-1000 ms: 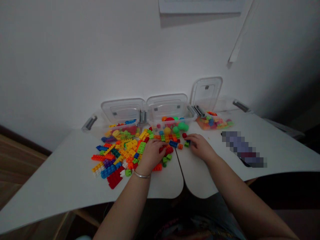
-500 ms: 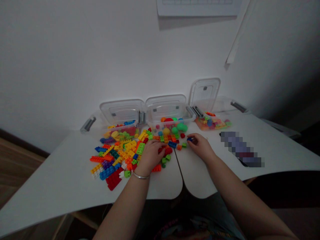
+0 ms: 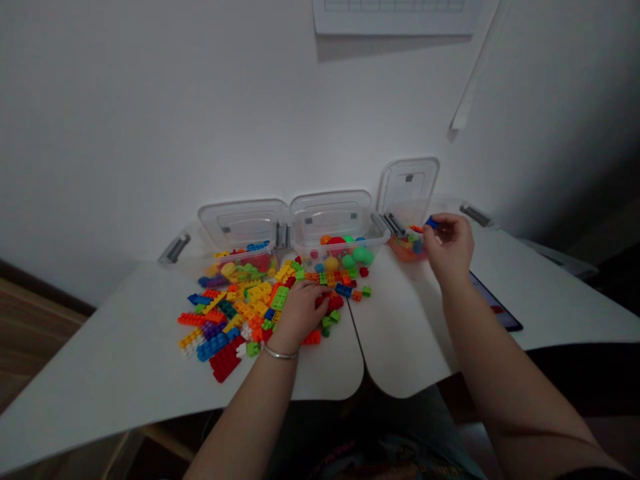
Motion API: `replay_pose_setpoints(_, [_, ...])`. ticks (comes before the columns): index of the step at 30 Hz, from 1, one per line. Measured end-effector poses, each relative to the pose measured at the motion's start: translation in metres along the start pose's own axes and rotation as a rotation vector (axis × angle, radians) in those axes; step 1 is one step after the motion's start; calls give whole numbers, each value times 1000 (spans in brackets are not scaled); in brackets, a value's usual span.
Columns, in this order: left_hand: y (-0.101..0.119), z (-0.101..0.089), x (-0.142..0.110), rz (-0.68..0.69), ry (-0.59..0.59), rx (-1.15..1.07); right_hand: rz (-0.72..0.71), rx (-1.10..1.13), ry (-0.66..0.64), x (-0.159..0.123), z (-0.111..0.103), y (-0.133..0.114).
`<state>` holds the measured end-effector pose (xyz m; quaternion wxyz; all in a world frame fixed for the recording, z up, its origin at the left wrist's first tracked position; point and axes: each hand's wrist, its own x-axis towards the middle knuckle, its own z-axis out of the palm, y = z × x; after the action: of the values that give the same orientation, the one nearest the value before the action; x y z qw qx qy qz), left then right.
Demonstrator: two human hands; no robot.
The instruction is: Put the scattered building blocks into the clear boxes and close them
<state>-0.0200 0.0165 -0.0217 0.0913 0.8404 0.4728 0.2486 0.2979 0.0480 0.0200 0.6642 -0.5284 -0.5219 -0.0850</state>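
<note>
My right hand [image 3: 451, 248] is raised at the right-hand clear box [image 3: 401, 252], its fingers pinched on a small blue toy brick [image 3: 432, 222]. That box holds colourful pieces and is partly hidden by the hand. On the right side of the brick pile [image 3: 257, 291] lies my left hand [image 3: 299, 308], fingers stretched and apart, beside some red bricks [image 3: 334, 303]. I see nothing held in it. Close to its fingertips are a blue brick [image 3: 343, 290], a small orange brick [image 3: 357, 295] and a small green one [image 3: 367, 291].
Two more clear boxes stand along the wall with lids up: the left box [image 3: 200, 263] contains bricks, the middle box [image 3: 383, 235] round coloured pieces. A phone [image 3: 507, 319] lies partly behind my right forearm. Between the two table halves runs a seam [image 3: 356, 333].
My right hand has moved right and away from me, from the table beside the loose bricks to the right-hand box, carrying the blue brick. My left hand has stayed almost still.
</note>
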Motion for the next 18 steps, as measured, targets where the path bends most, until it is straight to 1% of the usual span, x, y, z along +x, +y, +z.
replay_pose_setpoints(3, [0, 0, 0, 0, -2, 1, 26, -36, 8, 27, 2, 5])
replay_pose_setpoints(6, [0, 0, 0, 4, -2, 0, 72, -142, -35, 41, 5, 9])
replay_pose_setpoints(10, [1, -1, 0, -1, -10, -6, 152, -338, -157, 40, 9, 16])
replay_pose_setpoints(12, [2, -2, 0, -3, -18, -5, 165, -387, -208, 36, 9, 21])
replay_pose_setpoints(14, [3, -3, 0, -2, -21, -4, 138, -386, -219, 32, 10, 26])
replay_pose_setpoints(18, [5, -5, -1, 0, -18, -6, 86, -348, -186, 29, 11, 33])
